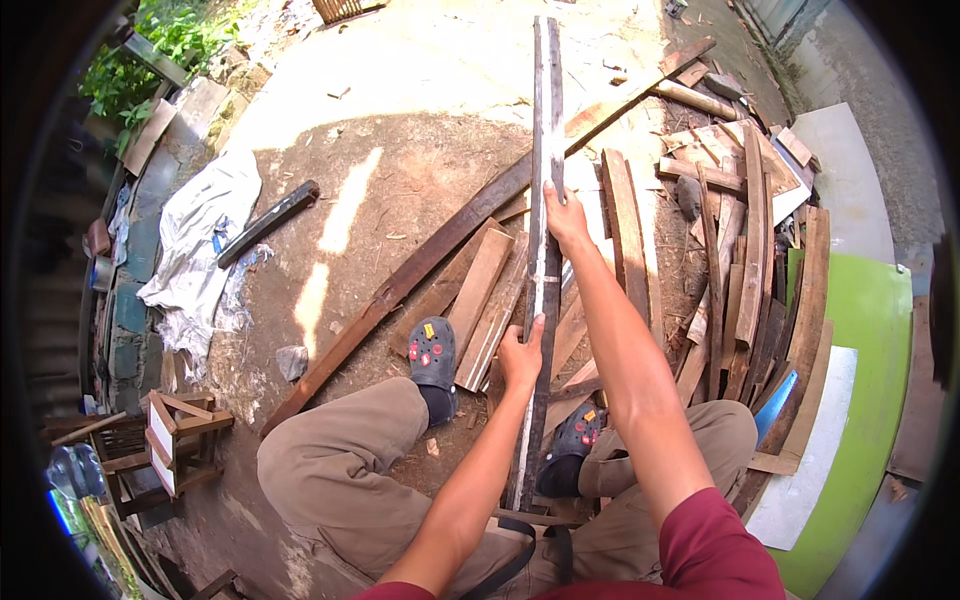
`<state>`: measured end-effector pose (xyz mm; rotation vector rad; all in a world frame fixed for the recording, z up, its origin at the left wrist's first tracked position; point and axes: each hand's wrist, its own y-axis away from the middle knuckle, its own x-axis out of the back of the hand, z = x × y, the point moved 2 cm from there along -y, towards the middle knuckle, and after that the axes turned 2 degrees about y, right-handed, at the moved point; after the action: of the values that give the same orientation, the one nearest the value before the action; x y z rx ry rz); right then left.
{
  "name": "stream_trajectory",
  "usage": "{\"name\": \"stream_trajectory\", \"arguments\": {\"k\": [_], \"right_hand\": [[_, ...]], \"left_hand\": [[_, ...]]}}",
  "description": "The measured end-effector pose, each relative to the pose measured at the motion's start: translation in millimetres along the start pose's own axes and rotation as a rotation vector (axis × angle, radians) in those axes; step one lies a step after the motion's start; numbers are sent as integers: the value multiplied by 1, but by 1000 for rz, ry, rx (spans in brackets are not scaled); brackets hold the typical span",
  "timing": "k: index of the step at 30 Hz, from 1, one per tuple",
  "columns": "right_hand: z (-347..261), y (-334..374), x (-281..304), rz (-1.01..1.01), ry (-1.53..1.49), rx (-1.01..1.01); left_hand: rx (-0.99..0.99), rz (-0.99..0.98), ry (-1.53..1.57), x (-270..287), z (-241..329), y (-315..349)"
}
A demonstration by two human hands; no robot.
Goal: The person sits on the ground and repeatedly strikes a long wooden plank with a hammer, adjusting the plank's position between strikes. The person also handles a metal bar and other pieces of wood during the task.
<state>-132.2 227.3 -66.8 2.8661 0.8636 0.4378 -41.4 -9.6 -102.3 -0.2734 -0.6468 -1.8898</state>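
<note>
Hands, two, on one beam

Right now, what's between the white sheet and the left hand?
Head view, from the white sheet to the left hand: a short dark timber at the sheet's edge, ground with sunlit strips, a long brown beam, then shorter planks.

The long dark bar hides part of the right hand's fingers and the left hand's fingers. The upper edge cuts off a slatted wooden object at eleven o'clock, the lower edge the maroon shirt at five. At four, a white sheet covers part of a green panel. Scraps at one are too small to tell.
</note>
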Motion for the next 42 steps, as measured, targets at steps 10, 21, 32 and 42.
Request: {"name": "stream_trajectory", "arguments": {"k": [10,21,32,42], "right_hand": [[123,113,-17,4,118,-79],[121,228,14,128,484,69],[144,302,177,292,562,-257],[134,320,217,-185,1054,-91]], "left_hand": [[89,-197,-318,49,-80,88],[-12,-198,-336,98,-75,45],[41,-358,-303,80,-78,69],[-29,-313,-303,117,-43,102]]}}
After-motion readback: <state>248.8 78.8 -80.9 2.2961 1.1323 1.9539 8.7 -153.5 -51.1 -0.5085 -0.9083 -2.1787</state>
